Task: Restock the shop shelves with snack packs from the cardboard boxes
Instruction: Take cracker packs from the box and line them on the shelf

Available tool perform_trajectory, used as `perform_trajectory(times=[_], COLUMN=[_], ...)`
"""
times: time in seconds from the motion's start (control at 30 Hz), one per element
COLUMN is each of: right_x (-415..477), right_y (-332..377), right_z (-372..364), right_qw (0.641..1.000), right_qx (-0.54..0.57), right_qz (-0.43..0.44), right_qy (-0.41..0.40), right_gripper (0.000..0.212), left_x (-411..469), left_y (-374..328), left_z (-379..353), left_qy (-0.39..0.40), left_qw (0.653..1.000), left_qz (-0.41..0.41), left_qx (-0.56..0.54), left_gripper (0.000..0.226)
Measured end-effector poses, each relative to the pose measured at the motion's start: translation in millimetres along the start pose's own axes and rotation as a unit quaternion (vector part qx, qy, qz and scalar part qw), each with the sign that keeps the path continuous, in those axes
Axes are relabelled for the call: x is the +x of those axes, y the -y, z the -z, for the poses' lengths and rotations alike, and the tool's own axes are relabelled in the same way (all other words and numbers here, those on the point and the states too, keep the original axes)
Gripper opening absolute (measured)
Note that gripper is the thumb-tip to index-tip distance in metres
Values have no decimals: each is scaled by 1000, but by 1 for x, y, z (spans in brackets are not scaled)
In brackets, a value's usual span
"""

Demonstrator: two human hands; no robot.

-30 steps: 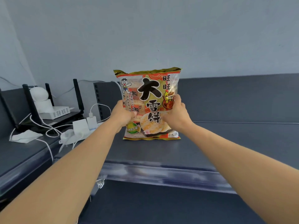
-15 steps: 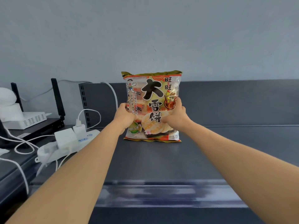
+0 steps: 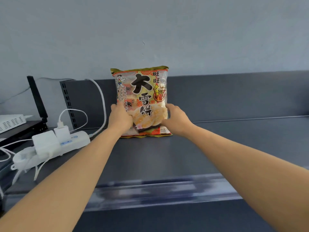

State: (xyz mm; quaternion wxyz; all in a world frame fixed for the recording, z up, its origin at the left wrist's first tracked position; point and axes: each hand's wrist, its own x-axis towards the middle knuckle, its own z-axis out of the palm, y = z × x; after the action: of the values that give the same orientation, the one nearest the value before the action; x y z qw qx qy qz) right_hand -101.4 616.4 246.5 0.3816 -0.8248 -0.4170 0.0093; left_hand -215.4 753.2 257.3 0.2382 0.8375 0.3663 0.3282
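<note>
Snack pack being stood up at the back of the shelf

Both hands clasp the snack pack (image 3: 142,101) low down, left hand (image 3: 119,118) and right hand (image 3: 176,120) gripping opposite edges, probably steadying it upright against the far panel of the shelf (image 3: 217,148), face outward for shoppers.

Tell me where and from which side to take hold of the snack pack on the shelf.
Take the snack pack by its lower side edges, coming from the front, as the left hand and right hand do now. It stands upright, close to the back panel, so the rear looks blocked.
</note>
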Motion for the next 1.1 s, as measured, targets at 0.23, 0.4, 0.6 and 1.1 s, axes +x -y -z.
perform_trajectory(times=[0.23,0.4,0.6,1.1], right_x=[-71,-144,-251,-461], right_y=[-39,-108,-227,-437], right_z=[67,146,265,390], right_qw=[994,986,980,893], right_qx=[-96,-157,-179,-257], right_qz=[53,41,-41,-368], right_qy=[-12,-39,-80,19], right_gripper=[50,42,34,38], left_x=[-72,-162,-276,-465], left_y=[-85,-163,-281,-417], left_z=[-28,-71,-161,-350], left_qy=[42,118,235,528], left_qw=[988,967,934,821], left_qz=[-147,-222,-255,-184], left_qx=[-2,-34,-89,-117], left_gripper=[41,35,33,26])
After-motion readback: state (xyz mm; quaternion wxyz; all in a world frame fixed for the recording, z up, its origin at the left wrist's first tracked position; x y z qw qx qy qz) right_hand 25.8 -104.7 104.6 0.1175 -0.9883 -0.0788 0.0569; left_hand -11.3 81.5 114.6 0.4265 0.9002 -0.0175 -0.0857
